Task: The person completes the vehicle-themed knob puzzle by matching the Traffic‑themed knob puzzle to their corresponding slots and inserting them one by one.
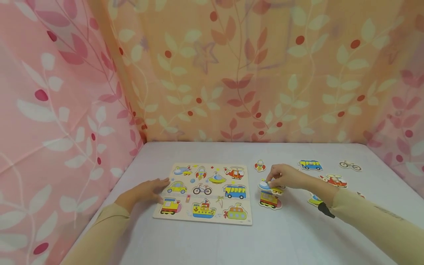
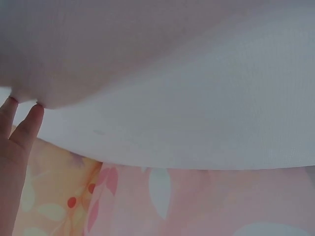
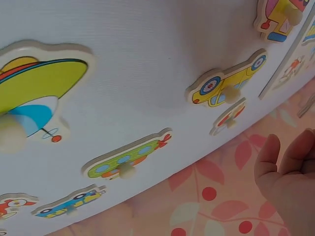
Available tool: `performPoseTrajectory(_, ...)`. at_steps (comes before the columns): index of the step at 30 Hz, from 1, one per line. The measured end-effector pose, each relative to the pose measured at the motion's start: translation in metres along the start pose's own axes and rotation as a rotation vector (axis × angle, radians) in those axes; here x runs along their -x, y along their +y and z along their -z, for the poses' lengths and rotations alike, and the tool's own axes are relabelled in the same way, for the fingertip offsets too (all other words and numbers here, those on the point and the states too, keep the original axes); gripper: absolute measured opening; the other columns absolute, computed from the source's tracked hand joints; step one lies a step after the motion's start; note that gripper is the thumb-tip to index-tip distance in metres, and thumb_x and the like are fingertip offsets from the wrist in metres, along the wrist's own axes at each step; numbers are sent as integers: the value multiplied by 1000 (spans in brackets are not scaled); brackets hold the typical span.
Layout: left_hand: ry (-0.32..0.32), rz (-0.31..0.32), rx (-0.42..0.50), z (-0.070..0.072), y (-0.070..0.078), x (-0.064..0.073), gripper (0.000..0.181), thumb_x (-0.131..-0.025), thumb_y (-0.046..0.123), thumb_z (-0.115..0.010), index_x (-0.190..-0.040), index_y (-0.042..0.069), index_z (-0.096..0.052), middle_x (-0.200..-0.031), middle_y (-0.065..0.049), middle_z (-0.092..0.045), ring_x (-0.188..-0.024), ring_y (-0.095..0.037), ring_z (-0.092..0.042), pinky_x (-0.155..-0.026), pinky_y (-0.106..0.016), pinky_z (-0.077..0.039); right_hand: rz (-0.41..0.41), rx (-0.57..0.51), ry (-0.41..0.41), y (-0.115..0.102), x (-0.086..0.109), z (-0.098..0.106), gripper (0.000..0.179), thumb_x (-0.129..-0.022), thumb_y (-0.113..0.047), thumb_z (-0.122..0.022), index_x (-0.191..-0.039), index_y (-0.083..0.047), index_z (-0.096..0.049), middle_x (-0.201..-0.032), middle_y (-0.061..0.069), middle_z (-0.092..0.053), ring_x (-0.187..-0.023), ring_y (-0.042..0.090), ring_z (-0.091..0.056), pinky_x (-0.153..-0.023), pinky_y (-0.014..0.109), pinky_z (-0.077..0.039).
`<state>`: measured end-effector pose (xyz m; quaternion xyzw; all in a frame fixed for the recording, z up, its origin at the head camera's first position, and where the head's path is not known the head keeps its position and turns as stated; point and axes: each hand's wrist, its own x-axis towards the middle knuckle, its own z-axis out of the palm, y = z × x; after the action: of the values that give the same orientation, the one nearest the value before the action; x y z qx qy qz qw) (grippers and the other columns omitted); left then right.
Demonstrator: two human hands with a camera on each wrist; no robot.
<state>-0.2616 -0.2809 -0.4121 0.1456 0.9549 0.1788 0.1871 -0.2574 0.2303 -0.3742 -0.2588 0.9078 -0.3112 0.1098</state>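
Note:
A wooden puzzle board with printed vehicles lies left of centre in the head view. My left hand rests at its left edge, fingers loosely extended; the left wrist view catches only two fingertips. Right of the board, my right hand pinches an airplane puzzle piece between thumb and fingers. That piece overlaps the top of a train piece in the head view. A rocket piece lies just behind. The right wrist view has a yellow car piece lying near the hand.
Farther right are a bus piece, a bicycle piece, a helicopter piece and a flying saucer piece, partly behind the right forearm. A submarine piece shows in the right wrist view. Patterned curtains enclose the white table.

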Motion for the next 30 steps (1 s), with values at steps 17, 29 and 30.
performPoseTrajectory(17, 15, -13, 22, -3, 1, 1, 78, -78, 26, -80, -146, 14, -45, -155, -8, -34, -143, -41, -20, -111, -62, -18, -39, -4, 25, -27, -31, -14, 9, -86, -13, -75, -93, -7, -75, -78, 0, -49, -80, 19, -46, -64, 28, -38)
performPoseTrajectory(29, 10, 11, 7, -3, 0, 0, 79, -78, 27, -80, -147, 15, -44, -155, -10, -34, -142, -43, -21, -110, -64, -19, -70, -54, 44, -35, -47, -18, 10, -87, -11, -72, -96, -7, -75, -82, 2, -53, -86, 21, -46, -70, 32, -41)
performPoseTrajectory(30, 10, 12, 3, -3, 0, 0, 79, -78, 28, -80, -147, 16, -44, -155, -10, -34, -142, -43, -21, -110, -64, -19, -69, -52, 50, -35, -48, -19, 10, -87, -11, -73, -96, -7, -75, -83, 2, -53, -87, 22, -47, -71, 33, -42)
